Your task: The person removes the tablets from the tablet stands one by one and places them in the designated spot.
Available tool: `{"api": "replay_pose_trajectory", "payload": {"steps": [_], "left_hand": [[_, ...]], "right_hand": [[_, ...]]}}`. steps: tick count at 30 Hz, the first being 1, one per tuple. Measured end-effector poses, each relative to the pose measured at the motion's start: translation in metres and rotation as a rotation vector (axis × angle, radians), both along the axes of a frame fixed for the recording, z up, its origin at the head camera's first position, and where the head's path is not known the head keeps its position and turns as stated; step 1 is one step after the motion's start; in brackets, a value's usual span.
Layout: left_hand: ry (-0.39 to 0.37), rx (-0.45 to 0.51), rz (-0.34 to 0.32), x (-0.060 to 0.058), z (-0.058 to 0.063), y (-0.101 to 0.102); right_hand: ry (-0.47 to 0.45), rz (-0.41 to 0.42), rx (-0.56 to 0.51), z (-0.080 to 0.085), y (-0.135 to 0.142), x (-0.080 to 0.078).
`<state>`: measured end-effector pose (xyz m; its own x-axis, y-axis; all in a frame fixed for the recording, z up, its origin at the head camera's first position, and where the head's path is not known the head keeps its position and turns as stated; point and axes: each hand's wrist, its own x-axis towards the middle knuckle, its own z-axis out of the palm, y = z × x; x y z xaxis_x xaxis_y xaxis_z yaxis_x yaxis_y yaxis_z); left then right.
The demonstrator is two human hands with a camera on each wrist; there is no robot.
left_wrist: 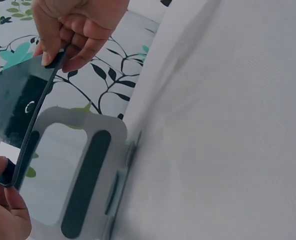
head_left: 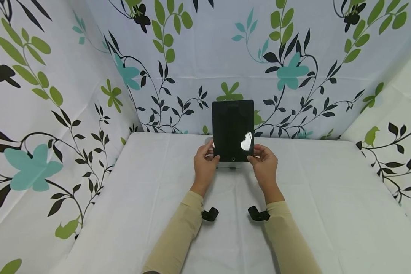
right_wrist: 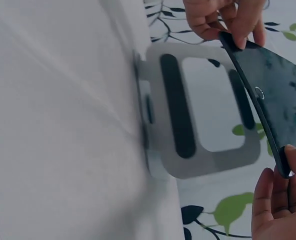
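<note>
Tablet (head_left: 231,129) in both hands here, up toward the far edge of the bench (head_left: 328,213). Closest to the camera you've got soft tan sleeves (head_left: 178,238), with a stubby black wrist mount (head_left: 210,214) poking inward at each cuff. Past those, the left hand (head_left: 204,165) and right hand (head_left: 265,165) have one lower corner each, so honestly neither is nearer. Each grip is closed down to the tablet's thickness: thumb on the front, fingers curled round behind. Key bit of geometry: the tablet runs lengthwise up and away from the hands, button end between the thumbs, and the stand (right_wrist: 213,159) sits just behind and below it. From the wrist views that lower edge looks clear of the stand's front edge; can't tell if the tablet's back touches anything farther up. It's thin, flat and glossy black, with a bright reflection low on the glass. Stand's a smooth grey plate, maybe metal, with a big rounded-rectangle cutout and long dark pad strips (right_wrist: 178,107). Under it is matte white cloth (head_left: 140,213) with faint creases, and behind everything hangs a backdrop (head_left: 198,57) printed with green, teal and black leaves and flowers.
</note>
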<state>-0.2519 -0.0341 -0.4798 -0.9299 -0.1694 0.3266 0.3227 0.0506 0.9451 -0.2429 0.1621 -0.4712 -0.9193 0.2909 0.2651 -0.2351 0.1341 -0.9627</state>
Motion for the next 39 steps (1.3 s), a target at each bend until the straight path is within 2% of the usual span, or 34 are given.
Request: {"api": "replay_pose_trajectory", "payload": {"steps": [6,12,17,20,23,27,33,39], "left_hand": [[-0.014,-0.013,-0.081,-0.004,0.012,0.013],[-0.060,0.004,-0.148,-0.006,0.026,0.035],[-0.046,0.008,-0.151,-0.001,0.029,0.055],[-0.048,0.039,-0.137,0.002,0.029,0.066],[-0.083,0.085,-0.119,0.005,0.026,0.077],[-0.132,0.105,-0.136,0.011,0.018,0.090],[-0.189,0.117,-0.260,0.021,0.004,0.102],[-0.266,0.195,-0.369,0.026,-0.008,0.108]], "right_hand": [[-0.016,0.000,-0.095,0.009,0.021,0.002],[-0.031,0.056,-0.342,0.014,0.045,0.004],[-0.072,0.053,-0.502,0.019,0.062,0.010],[-0.099,0.027,-0.527,0.017,0.070,0.011],[-0.133,0.007,-0.562,0.013,0.078,0.013],[-0.182,-0.037,-0.601,0.007,0.089,0.016],[-0.263,-0.090,-0.568,-0.002,0.107,0.023],[-0.341,-0.120,-0.491,-0.013,0.121,0.023]]}}
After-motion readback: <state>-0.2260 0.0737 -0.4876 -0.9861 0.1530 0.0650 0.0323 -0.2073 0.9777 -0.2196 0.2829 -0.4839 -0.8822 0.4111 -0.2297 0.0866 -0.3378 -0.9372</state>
